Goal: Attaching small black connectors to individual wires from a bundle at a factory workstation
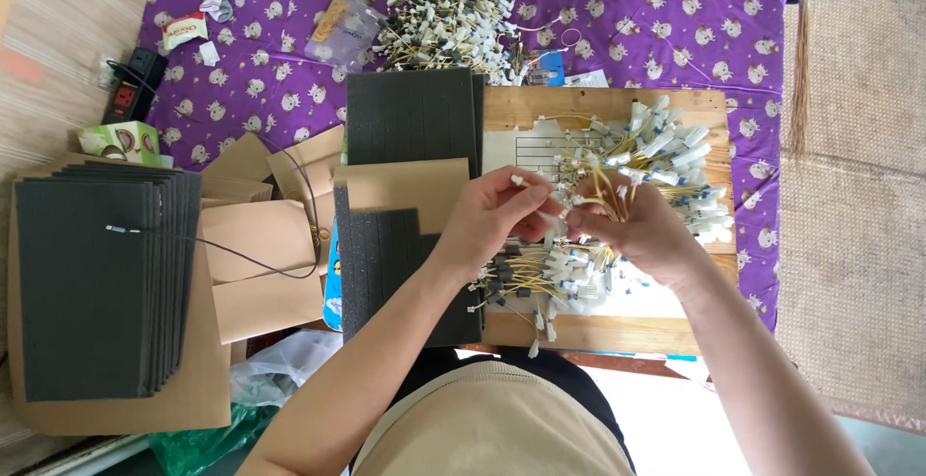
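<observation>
Holding wire bundle (603,201) | both hands (497,216) | wooden board (598,326)

i see bare forearms with no sleeves, a beige top over the chest, and dark fabric beneath it.

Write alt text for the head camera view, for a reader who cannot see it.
Seen from above, a person's left hand and right hand pinch yellow wires with white connectors over a wooden board heaped with more. Dark foam sheets and brown card pieces lie to the left on a purple patterned cloth.
</observation>
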